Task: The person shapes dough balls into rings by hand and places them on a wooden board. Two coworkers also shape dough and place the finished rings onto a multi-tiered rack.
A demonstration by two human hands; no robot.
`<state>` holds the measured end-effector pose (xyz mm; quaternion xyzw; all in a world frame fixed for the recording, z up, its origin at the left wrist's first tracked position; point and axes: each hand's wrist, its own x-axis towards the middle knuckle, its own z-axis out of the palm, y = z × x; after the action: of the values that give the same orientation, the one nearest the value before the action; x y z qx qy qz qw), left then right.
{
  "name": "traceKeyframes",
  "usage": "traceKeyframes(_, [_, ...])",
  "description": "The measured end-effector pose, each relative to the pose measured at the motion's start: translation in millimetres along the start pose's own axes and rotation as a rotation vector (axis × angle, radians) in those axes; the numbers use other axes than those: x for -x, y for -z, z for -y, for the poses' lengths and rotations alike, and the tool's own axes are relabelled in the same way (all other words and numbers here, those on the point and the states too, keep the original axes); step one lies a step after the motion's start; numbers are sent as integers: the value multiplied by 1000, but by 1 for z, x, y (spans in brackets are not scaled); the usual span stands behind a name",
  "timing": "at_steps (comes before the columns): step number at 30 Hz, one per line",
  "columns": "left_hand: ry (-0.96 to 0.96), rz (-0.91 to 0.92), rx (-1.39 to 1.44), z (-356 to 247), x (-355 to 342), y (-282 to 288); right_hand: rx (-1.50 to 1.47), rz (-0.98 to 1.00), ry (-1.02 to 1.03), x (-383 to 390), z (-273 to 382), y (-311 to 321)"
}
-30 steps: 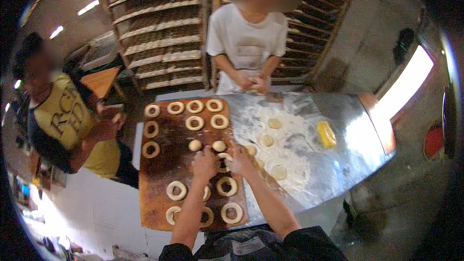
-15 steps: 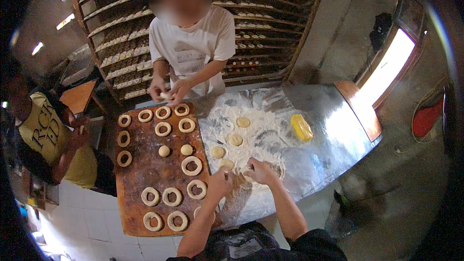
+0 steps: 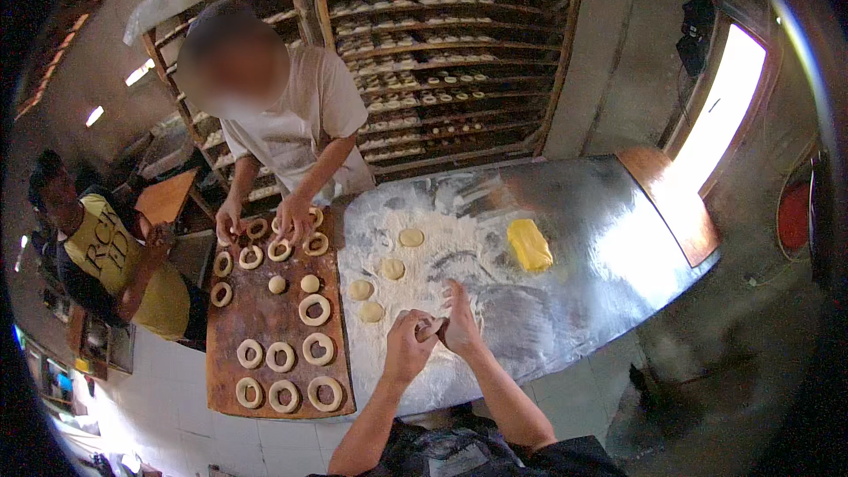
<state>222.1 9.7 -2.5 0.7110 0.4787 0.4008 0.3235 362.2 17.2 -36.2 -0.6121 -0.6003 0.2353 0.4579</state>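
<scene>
My left hand point(image 3: 408, 340) has its fingers curled round a small pale piece of dough point(image 3: 430, 329) above the floured metal tabletop point(image 3: 565, 318). My right hand point(image 3: 461, 327) is beside it, fingers stretched up and apart, its palm near or against the dough. Several flattened dough discs point(image 3: 391, 268) lie in the flour just ahead and to the left. A brown wooden board point(image 3: 265, 318) on the left holds several dough rings point(image 3: 314, 309) and two round balls point(image 3: 277, 284). A yellow block point(image 3: 529, 246) rests farther right on the metal.
A co-worker in a white shirt point(image 3: 296, 106) leans over the board's far end, hands on rings. Another person in yellow and black point(image 3: 115, 256) stands at the left. Behind are wooden racks point(image 3: 562, 44) of dough trays. A bright doorway point(image 3: 720, 97) is at right.
My hands moved from the board onto the floured metal and now meet round a dough piece. The white-shirted co-worker moved left and bent over the board, hands lowered to the rings.
</scene>
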Motion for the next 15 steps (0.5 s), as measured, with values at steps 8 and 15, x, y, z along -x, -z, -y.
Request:
traceKeyframes(8, [40, -236, 488, 7, 15, -47, -1411, 448, -433, 17, -28, 39])
traceKeyframes(15, [324, -257, 563, -3, 28, -52, -813, 387, -301, 16, -12, 34])
